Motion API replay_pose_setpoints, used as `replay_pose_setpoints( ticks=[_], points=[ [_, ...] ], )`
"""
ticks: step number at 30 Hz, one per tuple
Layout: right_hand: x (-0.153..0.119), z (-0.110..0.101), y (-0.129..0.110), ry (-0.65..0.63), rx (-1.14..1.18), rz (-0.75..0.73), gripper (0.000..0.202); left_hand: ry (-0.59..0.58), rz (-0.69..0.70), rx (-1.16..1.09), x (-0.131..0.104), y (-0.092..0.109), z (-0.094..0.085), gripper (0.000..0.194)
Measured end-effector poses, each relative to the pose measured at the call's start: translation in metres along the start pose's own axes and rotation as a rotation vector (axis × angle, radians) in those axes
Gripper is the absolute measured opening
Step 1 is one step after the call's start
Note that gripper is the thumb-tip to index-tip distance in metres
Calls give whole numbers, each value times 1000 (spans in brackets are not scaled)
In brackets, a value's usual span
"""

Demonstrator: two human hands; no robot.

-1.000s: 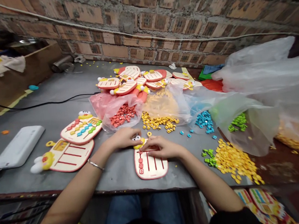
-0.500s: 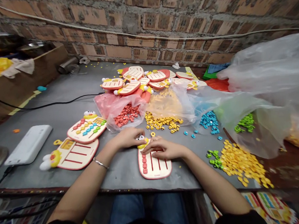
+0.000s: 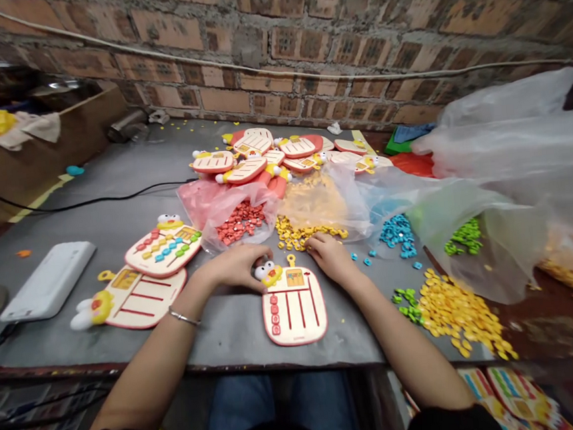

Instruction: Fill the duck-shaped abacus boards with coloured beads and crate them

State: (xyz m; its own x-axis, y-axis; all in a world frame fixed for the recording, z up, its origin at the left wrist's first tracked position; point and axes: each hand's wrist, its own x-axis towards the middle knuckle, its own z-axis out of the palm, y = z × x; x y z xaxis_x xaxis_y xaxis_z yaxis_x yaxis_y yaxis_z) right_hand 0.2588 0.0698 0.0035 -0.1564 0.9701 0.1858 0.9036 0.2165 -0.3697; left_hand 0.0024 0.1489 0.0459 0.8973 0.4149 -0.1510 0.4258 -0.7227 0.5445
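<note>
In front of me a cream slotted board [image 3: 295, 318] with a red rim and a duck head lies flat on the table. Several red beads [image 3: 274, 315] fill its leftmost slot; the other slots hold none. My left hand [image 3: 238, 267] has thumb and fingers curled around the duck head [image 3: 267, 274] at the board's upper left. My right hand [image 3: 331, 258] is at the near edge of a heap of yellow beads [image 3: 293, 232], fingers bent together over them; what lies in the fingertips is hidden.
Left lie a board with four colours of beads [image 3: 164, 249], a slotted board [image 3: 143, 298] and a white power bank [image 3: 49, 279]. Behind are red beads [image 3: 241, 221] and piled boards [image 3: 247, 169]. Rightward are blue beads [image 3: 397, 232], green beads [image 3: 463, 236] and yellow pieces [image 3: 455, 310].
My right hand has moved off the board, up and right to the yellow beads, uncovering the slots. My left hand stays by the duck head. The view has shifted slightly.
</note>
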Motion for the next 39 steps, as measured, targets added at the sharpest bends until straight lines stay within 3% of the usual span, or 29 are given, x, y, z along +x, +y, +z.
replay_pose_setpoints(
  ticks=[5,10,14,20,24,27,32,35,39],
  points=[
    [-2,-9,-7,82,329,-76,19,-25,70,21,-1,-4,2,51],
    [-5,-21,-13,-71,621,-71,13,-40,75,-24,1,-7,1,46],
    [-5,-22,-18,-168,503,-109,7,-13,54,-43,0,-15,0,46],
    [-3,-11,-18,-96,326,-209,13,-1,49,-47,2,-27,3,50],
    [-6,-19,-19,-260,407,-229,10,0,35,-50,2,-29,4,51],
    [-8,-24,-19,-338,511,-163,3,4,28,-59,2,-29,3,50],
    [-7,-17,-19,-342,694,-60,28,7,38,-65,-1,-29,0,45],
    [-7,-5,-25,-333,713,-84,26,6,41,-50,-1,-29,1,44],
    [-10,13,-43,-160,623,-136,12,8,43,-32,1,-30,3,45]
  ],
)
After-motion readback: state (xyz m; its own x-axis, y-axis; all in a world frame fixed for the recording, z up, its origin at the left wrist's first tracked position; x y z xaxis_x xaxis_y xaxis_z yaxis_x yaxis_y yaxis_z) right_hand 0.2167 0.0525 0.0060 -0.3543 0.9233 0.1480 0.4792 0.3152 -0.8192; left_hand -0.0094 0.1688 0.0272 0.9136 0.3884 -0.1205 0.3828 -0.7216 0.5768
